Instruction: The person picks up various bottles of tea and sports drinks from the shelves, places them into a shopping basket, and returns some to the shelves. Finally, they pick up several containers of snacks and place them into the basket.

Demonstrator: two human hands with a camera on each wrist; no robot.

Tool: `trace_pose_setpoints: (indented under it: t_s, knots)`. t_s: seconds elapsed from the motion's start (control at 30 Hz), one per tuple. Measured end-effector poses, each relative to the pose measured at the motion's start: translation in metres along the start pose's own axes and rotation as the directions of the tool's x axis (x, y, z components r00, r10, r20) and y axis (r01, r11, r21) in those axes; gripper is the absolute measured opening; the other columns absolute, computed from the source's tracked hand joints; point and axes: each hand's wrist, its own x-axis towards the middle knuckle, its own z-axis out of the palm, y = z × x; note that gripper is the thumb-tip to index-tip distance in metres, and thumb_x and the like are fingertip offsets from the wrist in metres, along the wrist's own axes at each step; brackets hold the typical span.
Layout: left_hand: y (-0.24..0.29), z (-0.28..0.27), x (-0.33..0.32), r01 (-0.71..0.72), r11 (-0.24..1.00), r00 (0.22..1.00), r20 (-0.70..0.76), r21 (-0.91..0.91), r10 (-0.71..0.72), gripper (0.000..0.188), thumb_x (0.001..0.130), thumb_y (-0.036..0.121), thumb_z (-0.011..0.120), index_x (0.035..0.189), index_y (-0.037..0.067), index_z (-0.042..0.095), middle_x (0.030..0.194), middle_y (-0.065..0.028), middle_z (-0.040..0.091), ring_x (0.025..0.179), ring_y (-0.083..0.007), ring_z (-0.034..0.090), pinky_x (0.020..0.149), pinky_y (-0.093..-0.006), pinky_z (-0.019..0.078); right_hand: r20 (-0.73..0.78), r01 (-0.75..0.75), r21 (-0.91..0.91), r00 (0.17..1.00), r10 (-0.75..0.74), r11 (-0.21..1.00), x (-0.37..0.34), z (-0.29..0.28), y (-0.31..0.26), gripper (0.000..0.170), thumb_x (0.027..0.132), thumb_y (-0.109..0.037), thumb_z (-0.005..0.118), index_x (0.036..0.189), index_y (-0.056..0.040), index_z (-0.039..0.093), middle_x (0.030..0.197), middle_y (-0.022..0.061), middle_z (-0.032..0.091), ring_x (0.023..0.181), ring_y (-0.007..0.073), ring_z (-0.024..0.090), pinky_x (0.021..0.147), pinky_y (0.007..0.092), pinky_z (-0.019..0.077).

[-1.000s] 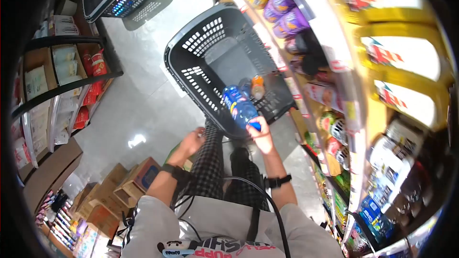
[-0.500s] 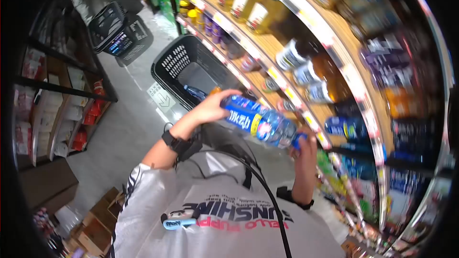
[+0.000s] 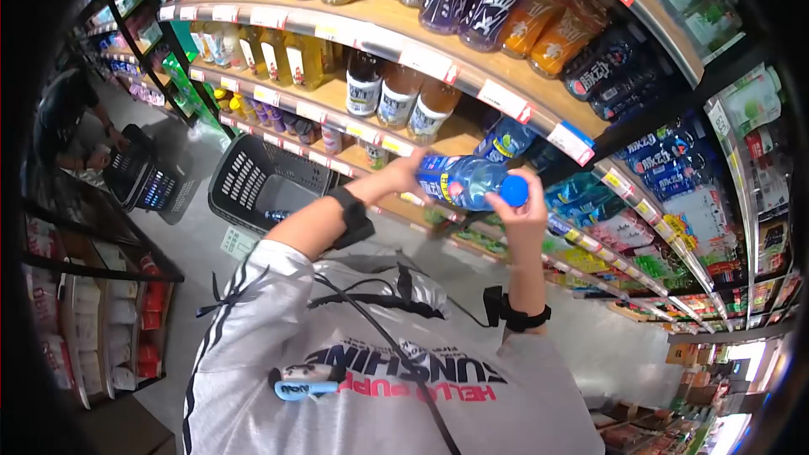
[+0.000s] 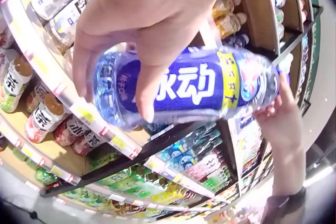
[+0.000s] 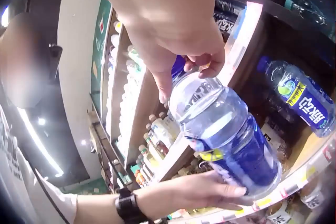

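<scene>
A large blue-labelled bottle is held tilted between both hands, in front of the drink shelves. The left hand grips its base end; in the left wrist view that hand's thumb and fingers wrap round the bottle. At the blue cap, the right hand pinches with thumb and fingers. The right wrist view shows the right hand at the cap end of the bottle. A similar bottle lies on the shelf just behind.
A dark basket stands on the floor to the left, against the lower shelf, with a bottle in it. Farther left, another person is beside a second basket. Shelf edges curve across the front and right.
The bottle was over the basket in the right hand, then came up into both hands. The view has turned toward the shelves, with the bottle now in front of them.
</scene>
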Motion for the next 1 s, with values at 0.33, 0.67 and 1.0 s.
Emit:
trace_pose_setpoints:
  t_s: [0.33,0.67,1.0]
  knots:
    - [-0.014,0.055,0.068,0.008,0.991,0.969,-0.243,-0.134,-0.041,0.109,0.065,0.016,0.078,0.139,0.002,-0.001,0.124,-0.0231,0.045,0.114,-0.0311,0.049,0.092,-0.0369,0.0427,0.252,0.355,-0.619,0.935,-0.250,0.701,0.036,0.008,0.050,0.043,0.067,-0.015,0.074,0.105,-0.0084,0.056,0.089,0.0148,0.053,0.086,0.0352,0.051,0.074,0.0416,0.0426]
    - [-0.076,0.056,0.109,-0.005,0.998,0.978,-0.210,-0.067,-0.009,0.099,0.085,0.022,0.058,0.136,0.003,-0.025,0.120,-0.0217,0.049,0.106,-0.0268,0.053,0.094,-0.0308,0.0385,0.133,0.266,-0.632,0.963,-0.236,0.728,0.102,0.028,0.083,0.047,0.068,-0.014,0.074,0.111,-0.0080,0.056,0.085,0.0133,0.054,0.074,0.0294,0.054,0.065,0.0365,0.0438]
    - [-0.107,0.049,0.062,0.219,0.971,0.975,0.026,0.092,-0.222,0.039,0.085,0.028,0.046,0.120,0.009,0.049,0.111,-0.0154,0.058,0.096,-0.0311,0.056,0.083,-0.0366,0.0438,0.068,0.151,-0.888,0.978,-0.199,0.435,0.169,0.027,0.161,0.021,0.083,-0.014,0.054,0.098,-0.0006,0.060,0.097,0.0228,0.060,0.092,0.0402,0.055,0.081,0.0443,0.0425]
